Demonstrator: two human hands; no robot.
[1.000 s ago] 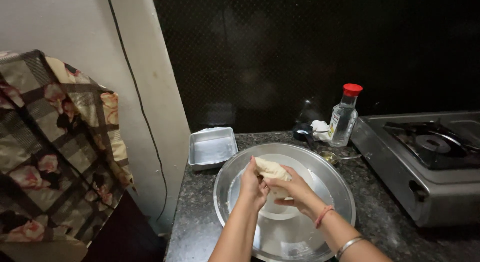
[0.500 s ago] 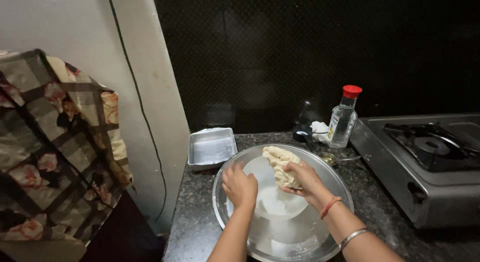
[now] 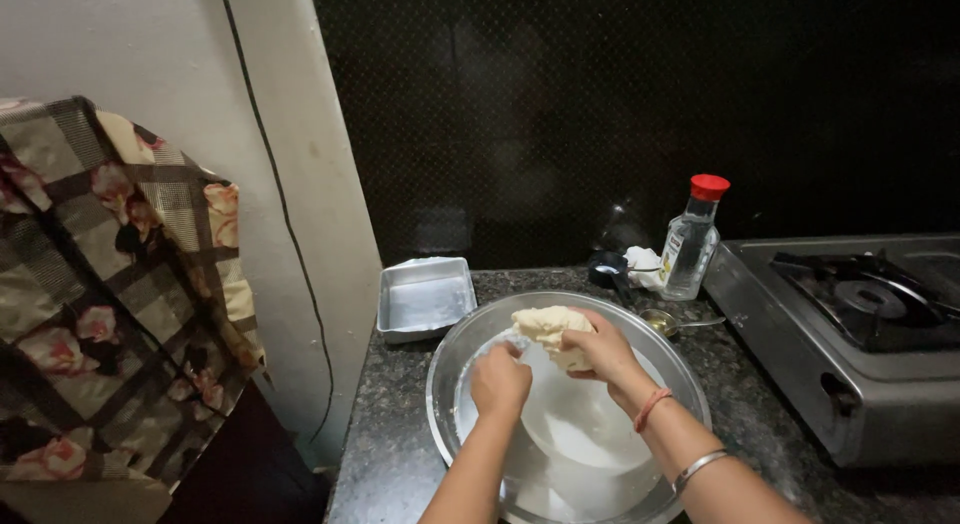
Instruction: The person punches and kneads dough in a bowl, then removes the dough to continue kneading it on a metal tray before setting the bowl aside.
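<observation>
A pale lump of dough [image 3: 545, 326] is held over a wide round steel pan [image 3: 448, 379] on the dark granite counter. My right hand [image 3: 603, 353] grips the dough from the right, lifting it above the pan's floured bottom. My left hand [image 3: 499, 380] is closed into a loose fist just left of and below the dough, its knuckles close to the lump; whether it touches the dough is unclear. A red thread and a metal bangle circle my right wrist.
A square steel tray [image 3: 426, 298] sits behind the pan on the left. A clear bottle with a red cap [image 3: 692, 241], a spoon [image 3: 672, 323] and a small dark cup [image 3: 606, 269] stand at the back. A gas stove [image 3: 850, 329] fills the right. A patterned cloth [image 3: 110, 294] hangs at left.
The dough went from being pressed between both hands to held up by my right hand. My left hand dropped away, then moved back close beside the lump.
</observation>
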